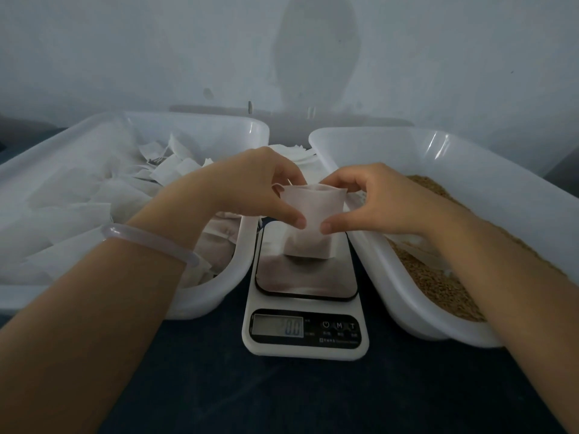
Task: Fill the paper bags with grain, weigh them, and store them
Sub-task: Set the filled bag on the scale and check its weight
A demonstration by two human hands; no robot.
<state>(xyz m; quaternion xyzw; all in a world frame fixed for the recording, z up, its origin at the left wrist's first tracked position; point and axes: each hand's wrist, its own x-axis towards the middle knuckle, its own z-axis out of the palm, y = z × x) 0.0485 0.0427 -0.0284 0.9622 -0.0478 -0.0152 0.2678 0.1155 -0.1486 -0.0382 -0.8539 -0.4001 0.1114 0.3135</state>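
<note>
A small white paper bag [310, 211] is held upright over the shiny plate of a white kitchen scale [305, 308], its bottom close to or touching the plate. My left hand [250, 186] pinches the bag's left edge between thumb and fingers. My right hand [369, 202] pinches the right edge the same way. The scale's display [278, 325] reads 0.0. Brown grain [438, 277] lies in the white tub [407, 136] on the right. The white tub [244, 245] on the left holds several paper bags [78, 214].
A few flat empty bags [297, 155] lie behind the scale between the tubs. A pale wall stands right behind the tubs. The dark tabletop [282, 396] shows in front of the scale. A clear bangle [150, 242] sits on my left wrist.
</note>
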